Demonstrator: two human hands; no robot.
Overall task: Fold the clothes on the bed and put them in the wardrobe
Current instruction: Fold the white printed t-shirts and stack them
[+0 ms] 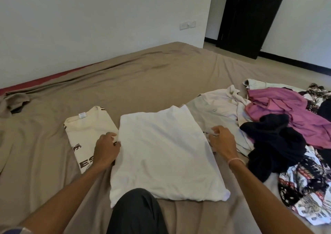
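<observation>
- Two hands work one white shirt (161, 153), which lies flat near the front edge of the bed (143, 76), just beyond the person's knee (136, 212). Its sides look already turned in, so it makes a long panel.
- Left hand (106, 148): at the shirt's left edge about halfway up, fingers curled in and pinching the cloth there.
- Right hand (223, 141): at the right edge at about the same height, fingers and thumb bent onto the cloth. It looks like a pinch on the white shirt, though a pale shirt (215, 104) lies right under that edge.
- Step in hand, as I judge it: the crosswise fold that halves the panel. The grip at mid-length on both sides suits that.
- Next move calls for both edges to lift together and evenly, one end carried over the other, corners matched, then pressed flat.
- One cream shirt (86, 126) with dark print lies folded to the left, touching the white one.
- Several clothes sit unfolded in a heap toward the right edge of the bed: a pink garment (286, 112), a dark garment (275, 144) and patterned cloth (304, 183).
- Progress: early, since most of the heap is unfolded and nothing is put away.
- No wardrobe shows for certain; a dark door (250, 15) stands beyond the far right corner.
</observation>
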